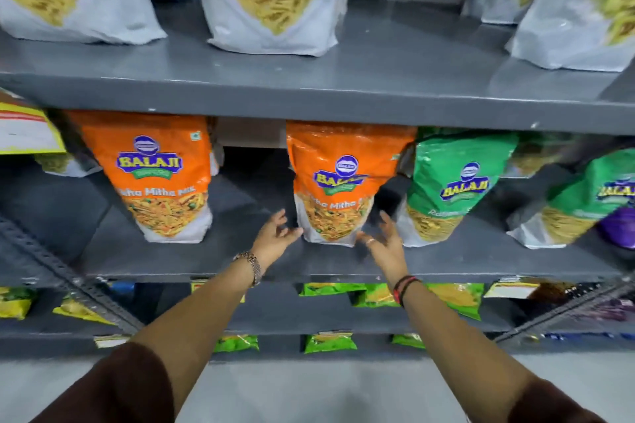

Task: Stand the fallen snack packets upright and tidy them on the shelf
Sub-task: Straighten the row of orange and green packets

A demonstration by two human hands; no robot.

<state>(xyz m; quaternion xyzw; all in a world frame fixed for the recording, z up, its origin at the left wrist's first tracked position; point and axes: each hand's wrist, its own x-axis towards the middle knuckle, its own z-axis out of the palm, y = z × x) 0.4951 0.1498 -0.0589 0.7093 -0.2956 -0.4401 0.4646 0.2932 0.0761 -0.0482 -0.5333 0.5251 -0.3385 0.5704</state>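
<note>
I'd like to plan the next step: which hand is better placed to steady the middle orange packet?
Probably the right hand: its fingers look to be touching the middle orange packet at its lower corner, while the open left hand sits just short of the other side.

Grey metal shelving (309, 103), pale floor (343, 388)

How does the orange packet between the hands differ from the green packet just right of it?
The orange packet shows a mixed snack with green bits; the green packet shows plain yellow strands. Open hands flank the orange one, left hand and right hand; the green stands unattended. Both stand upright with the same logo.
</note>
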